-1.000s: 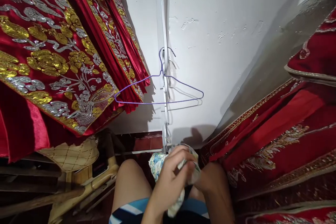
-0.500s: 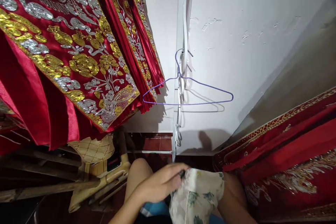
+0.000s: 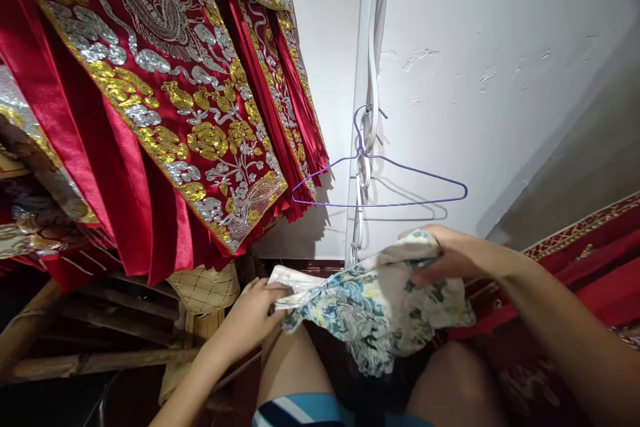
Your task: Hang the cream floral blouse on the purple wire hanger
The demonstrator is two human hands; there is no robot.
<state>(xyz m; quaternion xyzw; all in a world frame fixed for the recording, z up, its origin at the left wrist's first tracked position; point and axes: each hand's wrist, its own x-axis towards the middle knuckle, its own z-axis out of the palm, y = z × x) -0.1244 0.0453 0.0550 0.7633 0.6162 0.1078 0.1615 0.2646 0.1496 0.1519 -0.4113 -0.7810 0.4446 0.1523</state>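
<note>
White plaster wall (image 3: 500, 47) takes up most of my feed. Next in size: red sequinned garment (image 3: 210, 140) hanging on the left, then red cloth (image 3: 575, 293) low on the right, partly dark. Bamboo furniture (image 3: 100, 360) lower left. Floral cloth (image 3: 360, 293), white with blue, yellow and green, is stretched between the two hands, above the thighs and below the purple hanger (image 3: 361, 151), which hooks at the white strap (image 3: 373, 67) and carries nothing.

Hands last. Left hand (image 3: 263, 307) grips the folded white end, fingers over the top. Right hand (image 3: 440, 257) grasps the other side near the upper edge; thumb blurred, remaining fingers mostly hidden, so I can't judge how firm that hold is.

Risks as I see them: a hard pull to the right could slide the folded end out of the left hand, since only an end is pinched there. The bunched middle sags without support, so creases or a twist could set in. Lifting carelessly could catch the upper edge on the hanger's lower bar, or drag fabric against sequins and snag it.
</note>
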